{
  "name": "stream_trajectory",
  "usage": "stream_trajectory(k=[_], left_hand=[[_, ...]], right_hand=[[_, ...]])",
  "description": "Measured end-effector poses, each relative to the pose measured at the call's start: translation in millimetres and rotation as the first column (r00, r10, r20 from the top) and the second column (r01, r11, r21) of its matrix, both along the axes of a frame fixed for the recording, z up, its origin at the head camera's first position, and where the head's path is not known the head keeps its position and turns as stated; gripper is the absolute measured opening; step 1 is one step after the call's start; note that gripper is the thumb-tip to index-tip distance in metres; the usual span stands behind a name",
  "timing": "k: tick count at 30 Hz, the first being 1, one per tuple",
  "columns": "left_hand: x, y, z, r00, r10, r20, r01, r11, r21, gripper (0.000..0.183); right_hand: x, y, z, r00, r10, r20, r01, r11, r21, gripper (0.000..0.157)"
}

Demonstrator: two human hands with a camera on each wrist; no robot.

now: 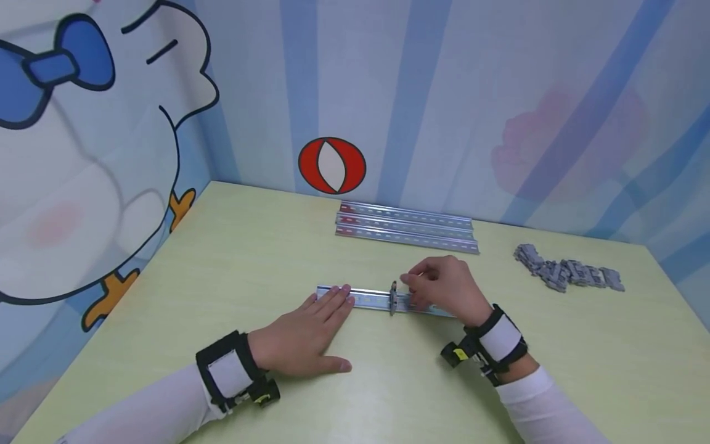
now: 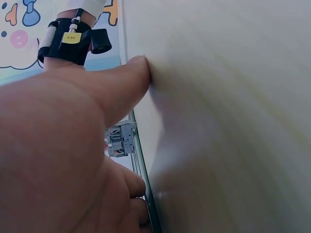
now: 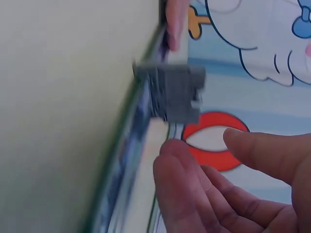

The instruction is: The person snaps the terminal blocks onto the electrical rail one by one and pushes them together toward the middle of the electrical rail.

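Observation:
A slotted metal DIN rail point(image 1: 370, 300) lies crosswise on the table. Flat on its left end, my left hand point(image 1: 305, 336) presses with straight fingers, thumb spread out on the tabletop. A grey terminal block point(image 1: 393, 299) stands upright across the rail near its middle, also seen as a block point(image 3: 177, 94) in the right wrist view. Just right of it hovers my right hand point(image 1: 446, 287), over the rail. Its thumb and fingertips are apart from each other and from the block, holding nothing. Part of the rail's right half is hidden under this hand.
Three more metal rails point(image 1: 407, 229), reddish at their left ends, lie side by side near the back wall. Several grey terminal blocks point(image 1: 577, 273) are piled at the right. A printed cloth wall point(image 1: 355, 74) borders the table point(image 1: 244, 246) at the back and left.

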State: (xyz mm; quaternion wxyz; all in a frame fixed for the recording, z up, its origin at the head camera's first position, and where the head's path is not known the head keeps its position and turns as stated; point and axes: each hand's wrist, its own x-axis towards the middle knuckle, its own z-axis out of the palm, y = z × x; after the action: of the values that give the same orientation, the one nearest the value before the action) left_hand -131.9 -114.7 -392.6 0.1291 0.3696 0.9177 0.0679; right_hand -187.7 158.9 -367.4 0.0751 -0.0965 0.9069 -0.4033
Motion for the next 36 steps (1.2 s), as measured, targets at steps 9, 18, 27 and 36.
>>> stream_trajectory(k=[9,18,27,36], left_hand=[[2.0,-1.1,-0.2,1.0,0.012,-0.005,-0.012,1.0,0.005,0.097],[2.2,-2.0,0.5,1.0,0.02,0.005,-0.02,1.0,0.004,0.096],[2.6,-3.3,0.3,1.0,0.029,0.005,-0.029,1.0,-0.001,0.096],[0.5,-2.7,-3.3,1.0,0.019,-0.004,-0.019,1.0,0.0,0.097]], right_hand=[[-10.1,62.2,17.7,0.965,-0.14,-0.224,0.164,0.982,0.093,0.029],[-13.4,139.4,28.3,0.859,-0.368,-0.356,0.468,0.847,0.253,0.039],[-13.7,195.4,17.7,0.863,-0.472,-0.182,0.5,0.737,0.455,0.051],[-16.5,212.2,6.9,0.881,-0.47,-0.053,0.432,0.753,0.497,0.055]])
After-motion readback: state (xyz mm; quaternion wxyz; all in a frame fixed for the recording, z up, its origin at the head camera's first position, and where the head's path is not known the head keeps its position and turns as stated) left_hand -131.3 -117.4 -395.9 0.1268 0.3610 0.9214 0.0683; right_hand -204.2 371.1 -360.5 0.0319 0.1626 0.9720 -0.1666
